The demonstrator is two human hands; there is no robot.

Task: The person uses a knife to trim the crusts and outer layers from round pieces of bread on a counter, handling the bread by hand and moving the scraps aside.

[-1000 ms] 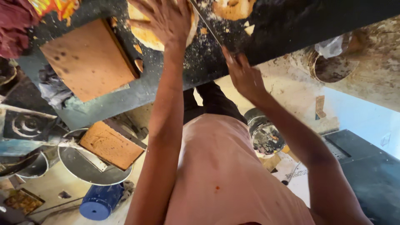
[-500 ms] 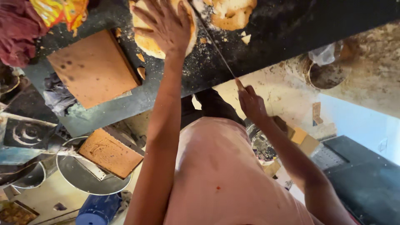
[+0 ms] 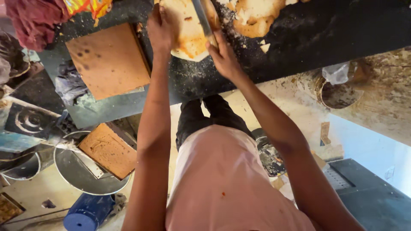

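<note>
A flat round of pale dough (image 3: 188, 32) with browned patches lies on the dark work counter (image 3: 325, 34) at the top of the view. My left hand (image 3: 159, 29) rests flat on the dough's left edge. My right hand (image 3: 223, 57) grips a long thin blade (image 3: 202, 17) that lies across the dough. A second browned round (image 3: 259, 15) lies just to the right, with crumbs scattered around it.
A square wooden board (image 3: 107, 60) lies on the counter's left end, beside red cloth (image 3: 36, 19) and a colourful wrapper (image 3: 87, 6). Below stand a smaller board (image 3: 109, 149) on a round metal tray (image 3: 85, 175), a blue container (image 3: 87, 211) and a round pot (image 3: 336, 92).
My right hand rose from below the counter edge up onto the dough, bringing the blade over it. My left hand shifted to the dough's left edge. The view moved closer.
</note>
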